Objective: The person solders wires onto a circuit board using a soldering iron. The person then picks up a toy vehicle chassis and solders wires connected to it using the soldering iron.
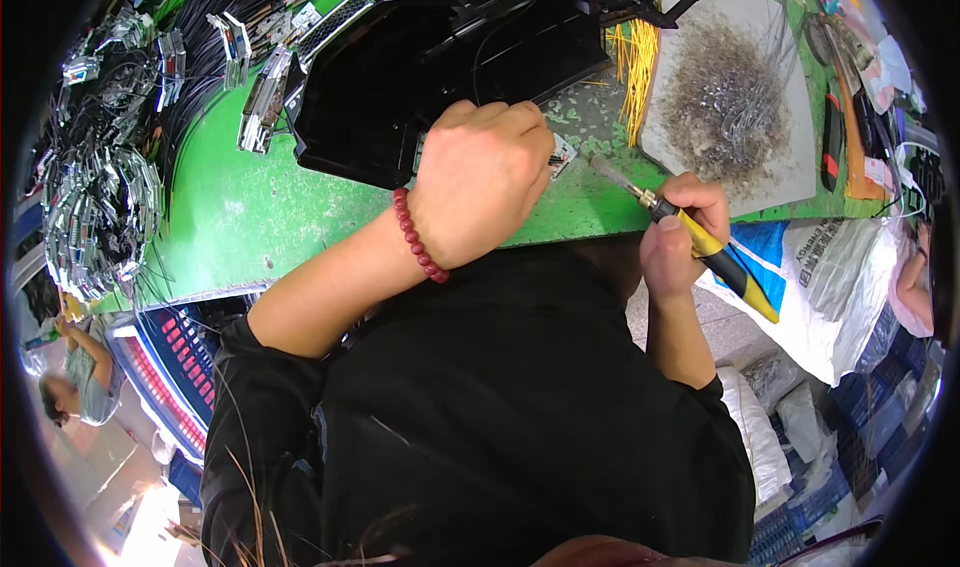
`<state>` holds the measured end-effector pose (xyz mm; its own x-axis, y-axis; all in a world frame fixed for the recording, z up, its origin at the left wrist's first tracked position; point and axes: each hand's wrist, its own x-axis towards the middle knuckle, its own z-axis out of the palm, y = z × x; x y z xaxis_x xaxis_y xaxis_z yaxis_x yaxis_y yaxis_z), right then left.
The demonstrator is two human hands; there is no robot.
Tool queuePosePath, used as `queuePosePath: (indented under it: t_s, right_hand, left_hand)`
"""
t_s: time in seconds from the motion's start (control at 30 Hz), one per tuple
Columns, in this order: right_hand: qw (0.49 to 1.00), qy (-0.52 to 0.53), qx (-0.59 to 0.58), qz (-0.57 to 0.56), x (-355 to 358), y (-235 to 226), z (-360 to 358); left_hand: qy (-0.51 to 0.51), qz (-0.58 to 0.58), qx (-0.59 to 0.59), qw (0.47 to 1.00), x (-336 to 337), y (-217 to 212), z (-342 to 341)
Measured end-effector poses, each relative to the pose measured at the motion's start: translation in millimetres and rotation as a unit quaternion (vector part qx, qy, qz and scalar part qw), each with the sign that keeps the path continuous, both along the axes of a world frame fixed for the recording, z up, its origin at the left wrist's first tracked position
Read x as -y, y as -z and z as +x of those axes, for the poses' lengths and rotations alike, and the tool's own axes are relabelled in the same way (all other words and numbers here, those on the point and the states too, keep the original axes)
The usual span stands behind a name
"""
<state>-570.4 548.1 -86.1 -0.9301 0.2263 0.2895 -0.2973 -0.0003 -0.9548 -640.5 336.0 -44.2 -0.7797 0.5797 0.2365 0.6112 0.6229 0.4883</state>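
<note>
My left hand [487, 172], with a dark red bead bracelet [415, 239] at the wrist, is closed at the near edge of a large black plastic housing [370, 92]. Its fingers curl under and are mostly hidden. A small white and silvery piece [563, 157] shows beside the knuckles; what the fingers grip I cannot make out. In my right hand [682, 229] is a soldering iron [738, 279] with a yellow and black handle. Its tip points left and up toward the small piece, a short way apart from it.
Yellow wires [640, 72] lie beside a pale board [790, 157] heaped with grey debris. Metal-ended parts with black cables [105, 217] crowd the left of the green table [225, 237]. Red-and-black-handled pliers [831, 137] lie far right. A white sack [815, 287] hangs below; another person [90, 367] is at lower left.
</note>
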Motion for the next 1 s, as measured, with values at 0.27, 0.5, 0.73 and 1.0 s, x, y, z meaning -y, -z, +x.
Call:
queuePosePath:
  t_s: [0.27, 0.5, 0.73, 1.0]
  right_hand:
    - [0.948, -0.076, -0.096, 0.295, -6, -28, -24]
    - [0.855, -0.167, -0.323, 0.37, 28, -48, -74]
    - [0.926, -0.051, -0.248, 0.28, 70, -62, -60]
    - [0.974, -0.086, -0.199, 0.065, 80, -89, -89]
  left_hand:
    - [0.017, 0.082, 0.115, 0.99, 13, -11, -11]
    - [-0.006, 0.227, 0.172, 0.959, 24, -38, -16]
    - [-0.042, 0.102, -0.064, 0.992, 44, -47, 0]
    - [-0.057, 0.106, -0.201, 0.972, 64, -75, -11]
